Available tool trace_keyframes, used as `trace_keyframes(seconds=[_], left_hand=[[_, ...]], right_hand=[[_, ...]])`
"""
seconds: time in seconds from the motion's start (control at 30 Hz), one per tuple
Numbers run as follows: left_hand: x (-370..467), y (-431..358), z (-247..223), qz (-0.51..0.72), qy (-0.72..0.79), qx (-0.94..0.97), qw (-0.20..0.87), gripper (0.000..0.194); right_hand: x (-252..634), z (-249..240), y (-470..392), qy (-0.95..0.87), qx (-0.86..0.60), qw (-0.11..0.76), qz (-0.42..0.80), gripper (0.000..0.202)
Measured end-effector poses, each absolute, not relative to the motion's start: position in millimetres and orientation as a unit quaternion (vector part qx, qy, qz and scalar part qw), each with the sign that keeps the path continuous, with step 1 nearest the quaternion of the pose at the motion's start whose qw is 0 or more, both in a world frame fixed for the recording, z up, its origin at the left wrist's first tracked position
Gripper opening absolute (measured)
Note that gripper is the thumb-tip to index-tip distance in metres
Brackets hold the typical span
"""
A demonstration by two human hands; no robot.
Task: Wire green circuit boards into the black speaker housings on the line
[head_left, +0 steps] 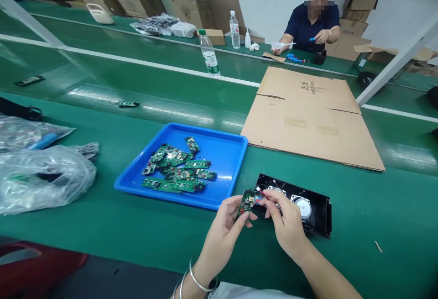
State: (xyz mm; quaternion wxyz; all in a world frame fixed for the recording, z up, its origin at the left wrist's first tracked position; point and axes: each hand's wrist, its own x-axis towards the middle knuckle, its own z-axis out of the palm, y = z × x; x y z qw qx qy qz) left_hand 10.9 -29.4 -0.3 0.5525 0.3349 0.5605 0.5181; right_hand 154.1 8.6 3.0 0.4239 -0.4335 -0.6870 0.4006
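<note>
A green circuit board [245, 204] is held between the thumb and fingers of my left hand [228, 226]. My right hand [285, 221] pinches a small white connector [259, 190] with thin wires at the board's upper right edge. Behind and beside my right hand lies a black speaker housing [320, 212] with two round speakers; my hand partly hides one of them. To the left, a blue tray [222, 171] holds several green circuit boards [178, 166] in a loose pile.
Flattened cardboard [308, 116] lies behind the housing. Plastic bags [48, 178] rest at the left. A bottle [209, 57] stands on the line beyond the tray. Across it, a person [311, 25] handles small blue parts. A red chair [41, 267] is at lower left.
</note>
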Motion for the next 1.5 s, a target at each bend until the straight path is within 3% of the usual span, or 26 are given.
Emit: trace_keyframes(seconds=[0.17,0.57,0.87,1.03,1.27,1.5], left_hand=[[3,-29,10,0.493,0.611,0.37,0.497,0.025],[6,-29,16,0.466,0.614,0.445,0.456,0.028],[6,-28,14,0.454,0.623,0.503,0.391,0.027],[5,-31,7,0.43,0.582,0.583,0.369,0.031],[0,-31,6,0.498,0.585,0.512,0.384,0.018],[-18,-23,21,0.416,0.583,0.63,0.299,0.023]], right_hand=[[159,4,10,-0.627,-0.443,0.465,0.441,0.016],[151,1,5,-0.745,-0.425,0.425,0.289,0.018],[147,6,5,-0.771,-0.382,0.46,0.217,0.017],[148,5,7,-0.758,-0.405,0.448,0.245,0.016],[150,5,7,-0.741,-0.414,0.44,0.292,0.015],[146,10,6,-0.747,-0.405,0.453,0.269,0.014]])
